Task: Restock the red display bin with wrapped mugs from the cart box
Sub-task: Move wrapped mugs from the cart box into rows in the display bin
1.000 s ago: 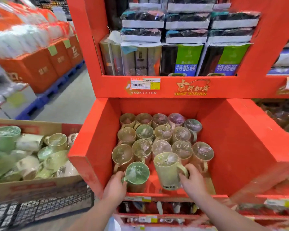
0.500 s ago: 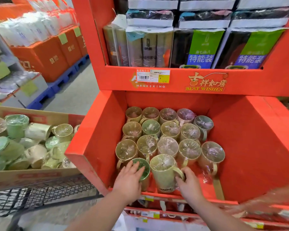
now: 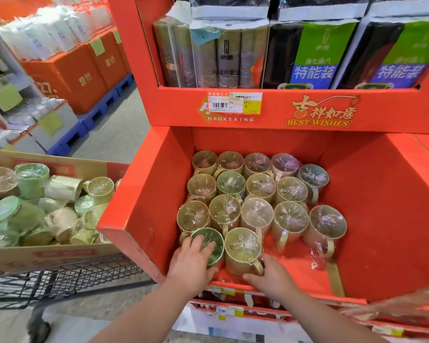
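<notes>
Inside red bin (image 3: 144,194): sixteen wrapped mugs (image 3: 260,186)

Bright, even overhead store lighting; shadows are soft and shallow, deepest along the inner left wall of the red display bin (image 3: 159,194). Small specular highlights glint on the plastic film over the wrapped mugs (image 3: 258,194). Wide-angle distortion bows the upper shelf edge (image 3: 307,112) and stretches the frame corners. The stacked goods at far left (image 3: 35,45) look washed out and soft; the lower right corner is smeared by blur.
</notes>
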